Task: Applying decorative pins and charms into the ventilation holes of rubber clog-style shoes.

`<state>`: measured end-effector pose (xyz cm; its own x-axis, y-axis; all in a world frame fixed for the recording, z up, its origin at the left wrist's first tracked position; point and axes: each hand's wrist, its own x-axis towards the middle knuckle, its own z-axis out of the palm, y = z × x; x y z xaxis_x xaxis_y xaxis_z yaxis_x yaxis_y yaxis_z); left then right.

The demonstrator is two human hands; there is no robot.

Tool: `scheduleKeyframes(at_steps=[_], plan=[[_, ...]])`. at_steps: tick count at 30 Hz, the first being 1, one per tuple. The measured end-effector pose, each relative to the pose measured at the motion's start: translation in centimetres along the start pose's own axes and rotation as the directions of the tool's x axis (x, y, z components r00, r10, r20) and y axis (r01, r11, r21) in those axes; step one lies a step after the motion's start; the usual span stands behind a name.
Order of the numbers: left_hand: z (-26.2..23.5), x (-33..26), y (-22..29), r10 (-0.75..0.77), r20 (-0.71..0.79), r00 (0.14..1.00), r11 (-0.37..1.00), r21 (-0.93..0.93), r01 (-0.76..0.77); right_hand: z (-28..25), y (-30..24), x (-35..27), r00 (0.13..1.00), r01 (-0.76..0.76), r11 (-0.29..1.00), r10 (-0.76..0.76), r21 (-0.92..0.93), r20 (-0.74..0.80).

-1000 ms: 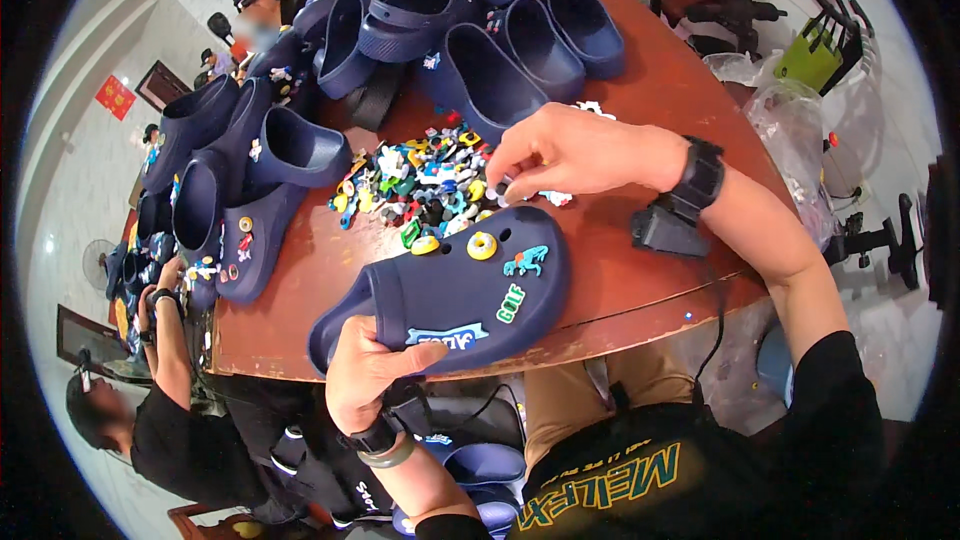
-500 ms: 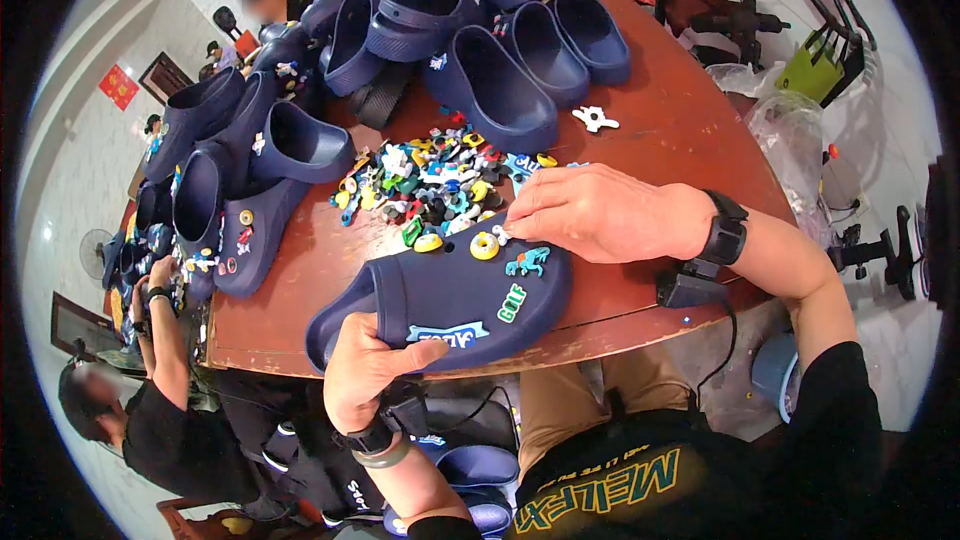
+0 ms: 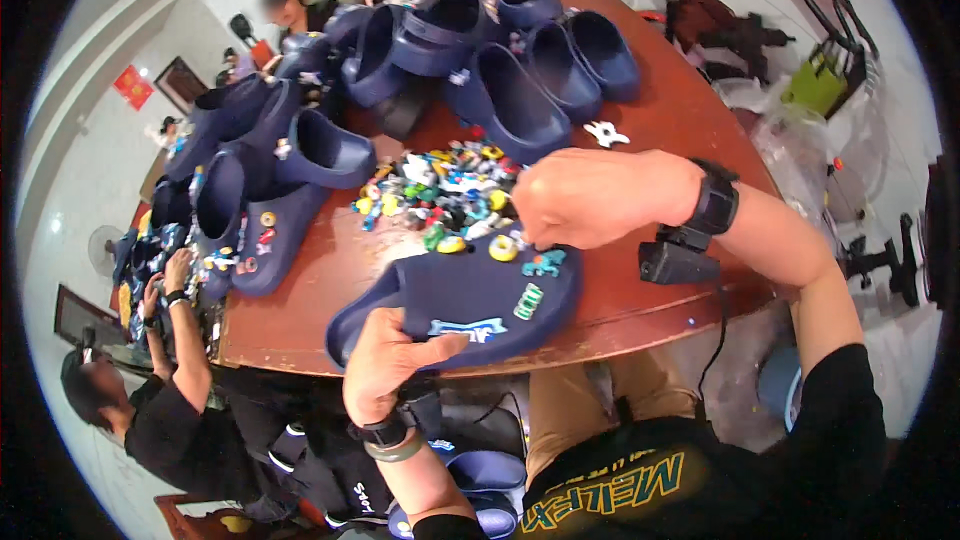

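A dark blue clog (image 3: 435, 285) lies on its sole at the table's near edge, toe to the right. My left hand (image 3: 388, 360) grips its near side by the opening, thumb on top beside a light-blue banner charm (image 3: 468, 330). My right hand (image 3: 600, 198) is closed, with curled fingertips at a small white charm (image 3: 517, 237) on the far side of the toe; the hand hides part of it. Near it sit a yellow ring charm (image 3: 503, 248), a teal charm (image 3: 545, 263) and a green-and-white lettered charm (image 3: 528, 302). A yellow charm (image 3: 452, 245) is by the clog's far edge.
A pile of mixed charms (image 3: 435, 185) lies beyond the clog. More blue clogs (image 3: 520, 100) are stacked behind and to the left (image 3: 275, 230). A white charm (image 3: 606, 134) lies apart at right. Another person (image 3: 165, 410) works at the left.
The whole view has shifted, so the table and clogs appear further right. My right hand's fingers are more curled at the toe. My left hand keeps its grip on the clog.
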<state>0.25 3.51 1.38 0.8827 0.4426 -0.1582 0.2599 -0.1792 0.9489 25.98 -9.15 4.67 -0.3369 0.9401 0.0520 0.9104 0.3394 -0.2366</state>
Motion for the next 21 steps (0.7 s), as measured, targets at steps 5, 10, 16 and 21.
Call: scheduleKeyframes(at_steps=[5, 10, 16, 21], plan=[[-0.6, -0.3, -1.3, 0.018, 0.064, 0.998, 0.999, 0.036, -0.02, 1.9, -0.7, -0.5, 0.954, 0.034, 0.999, -0.026, 0.021, -0.299], [1.0, 0.1, 1.3, 0.005, 0.169, 0.986, 0.998, -0.065, 0.006, -3.6, -9.6, -4.9, 0.845, 0.48, 0.859, -0.507, -0.18, -0.171], [-0.6, -0.6, -0.7, -0.083, 0.061, 0.995, 0.997, 0.004, 0.083, -4.4, -14.2, -7.2, 0.237, 0.922, 0.04, -0.845, 0.384, -0.48], [-0.3, 0.1, -1.5, -0.052, 0.032, 0.998, 0.998, -0.018, 0.052, -4.8, -13.7, -8.4, 0.274, 0.942, 0.161, -0.876, 0.296, -0.397]])
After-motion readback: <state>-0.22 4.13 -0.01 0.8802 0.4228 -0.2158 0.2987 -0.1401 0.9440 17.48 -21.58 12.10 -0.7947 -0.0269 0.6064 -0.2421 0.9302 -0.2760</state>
